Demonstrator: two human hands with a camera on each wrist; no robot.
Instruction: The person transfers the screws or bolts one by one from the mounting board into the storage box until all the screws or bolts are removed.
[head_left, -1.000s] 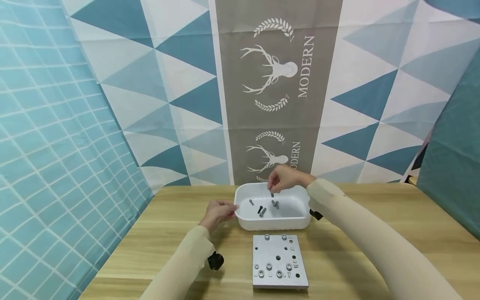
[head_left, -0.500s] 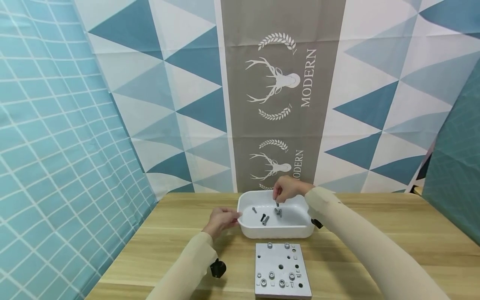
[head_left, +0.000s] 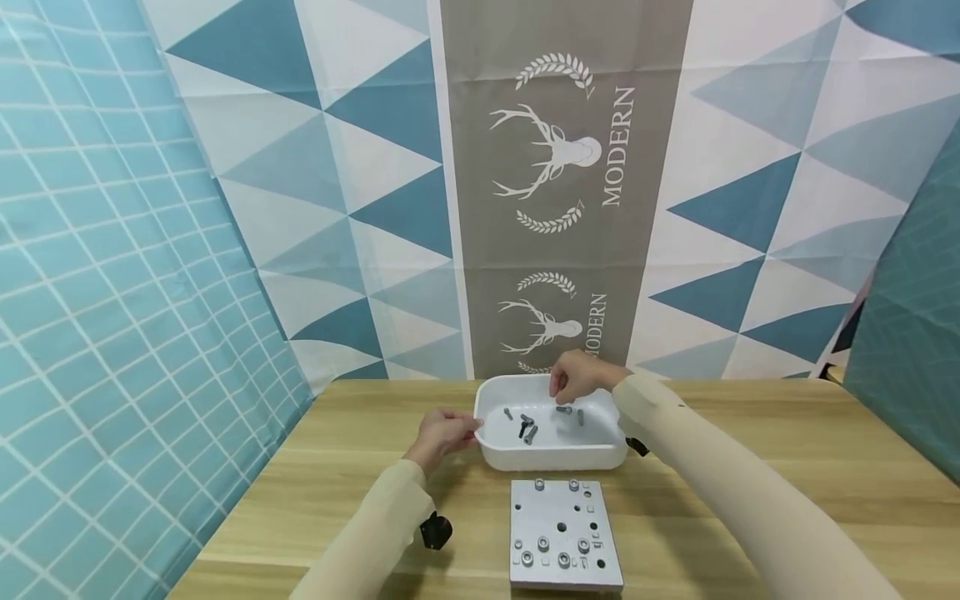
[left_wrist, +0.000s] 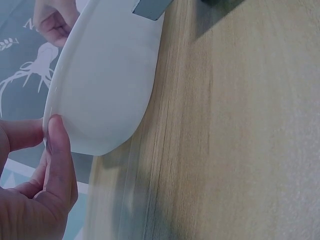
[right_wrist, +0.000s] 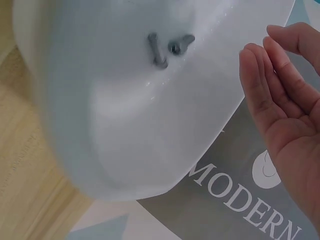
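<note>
A white plastic tray (head_left: 555, 459) stands on the table with several socket-head screws (head_left: 531, 434) lying in it, most of them grouped left of its middle. My left hand (head_left: 442, 433) pinches the tray's left rim between thumb and fingers, as the left wrist view shows on the tray wall (left_wrist: 107, 75). Over the tray's back edge hovers my right hand (head_left: 577, 377). In the right wrist view that hand (right_wrist: 285, 95) has nothing between its thumb and fingers, which are lightly bent and apart. Two grey screws (right_wrist: 157, 51) lie below it on the tray floor.
In front of the tray lies a silver metal plate (head_left: 555, 500) with open holes and several socket-head screws seated in it. The wooden table (head_left: 337, 467) ends at a patterned curtain (head_left: 555, 250) behind; a blue checked cloth (head_left: 135, 275) hangs at the left.
Earlier my right hand pinched a screw above the tray; now it holds none. The loose screws have shifted, with one more in the left group. My left hand stays on the rim.
</note>
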